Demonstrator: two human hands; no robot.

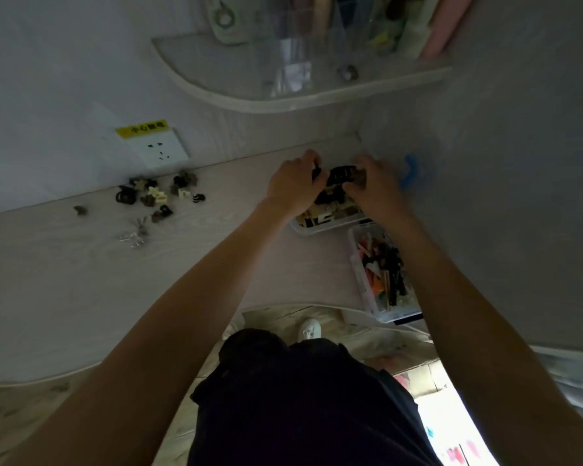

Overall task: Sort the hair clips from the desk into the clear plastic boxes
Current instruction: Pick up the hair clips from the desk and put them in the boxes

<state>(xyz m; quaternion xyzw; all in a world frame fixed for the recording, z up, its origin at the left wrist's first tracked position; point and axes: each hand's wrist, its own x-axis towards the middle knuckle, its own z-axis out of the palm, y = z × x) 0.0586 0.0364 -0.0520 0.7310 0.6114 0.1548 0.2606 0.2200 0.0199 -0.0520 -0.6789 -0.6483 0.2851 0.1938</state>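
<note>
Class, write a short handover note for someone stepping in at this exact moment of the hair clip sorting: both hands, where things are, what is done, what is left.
Left hand and right hand: both over the far box, fingers closed on a black hair clip between them.
Far box: holds black and beige clips.
Near box, by the desk's right edge: holds pink, orange and black clips.
Done: both boxes partly filled.
Left: a loose pile of clips by the wall under the socket, a stray clip further left, and clear clips nearer the person.
</note>
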